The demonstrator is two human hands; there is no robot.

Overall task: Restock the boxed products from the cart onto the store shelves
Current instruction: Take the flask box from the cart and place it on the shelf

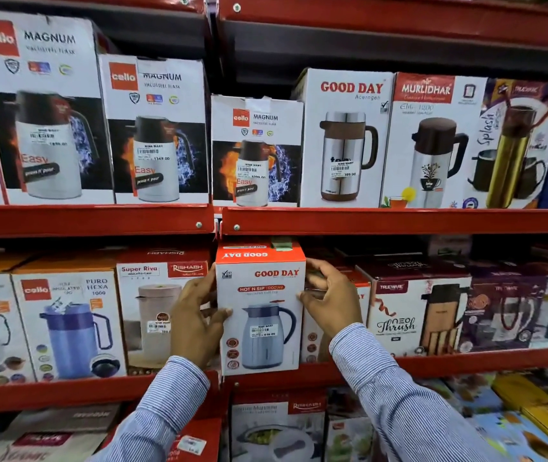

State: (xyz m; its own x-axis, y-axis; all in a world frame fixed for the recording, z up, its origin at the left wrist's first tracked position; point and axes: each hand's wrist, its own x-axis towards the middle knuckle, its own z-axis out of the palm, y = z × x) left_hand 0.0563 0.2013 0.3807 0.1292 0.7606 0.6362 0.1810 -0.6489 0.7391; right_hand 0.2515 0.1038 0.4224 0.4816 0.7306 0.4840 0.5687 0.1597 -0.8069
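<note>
A white and orange Good Day Hot N Sip flask box (261,311) stands upright at the front of the middle shelf (465,360), where two shelf sections meet. My left hand (196,323) grips its left side, thumb on the front face. On the box's right side, my right hand (330,296) holds the upper edge with the fingers curled around it. Both sleeves are blue striped. A second box of the same kind (312,341) sits partly hidden behind my right hand.
Rishabh Super Riva box (152,308) and Cello Puro Hexa box (69,325) stand close on the left; a Trueware Neo Thrush box (412,315) on the right. The upper shelf (399,221) holds Cello Magnum, Good Day and Murlidhar flask boxes. More boxes fill the lower shelf.
</note>
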